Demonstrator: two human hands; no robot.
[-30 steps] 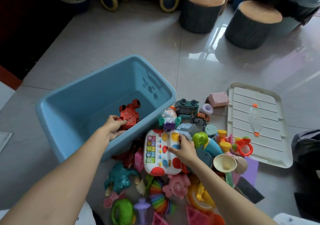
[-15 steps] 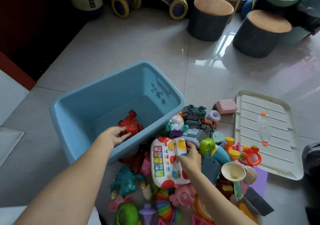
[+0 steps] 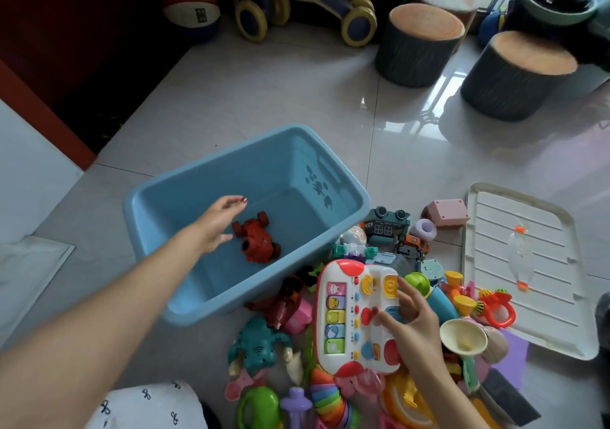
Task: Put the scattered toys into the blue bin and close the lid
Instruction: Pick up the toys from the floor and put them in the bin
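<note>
1 red plastic toy car (image 3: 255, 242) lay in blue plastic bin (image 3: 343, 217); L hand (image 3: 216, 222) was spread empty above; R hand (image 3: 412, 324) was laid loosely, fingers apart, on white plastic toy keyboard (image 3: 350, 316).

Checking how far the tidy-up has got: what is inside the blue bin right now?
Only a red toy car lies on the floor of the blue bin, with the open left hand above it. The near wall hides the closest strip of the bin's floor.
</note>
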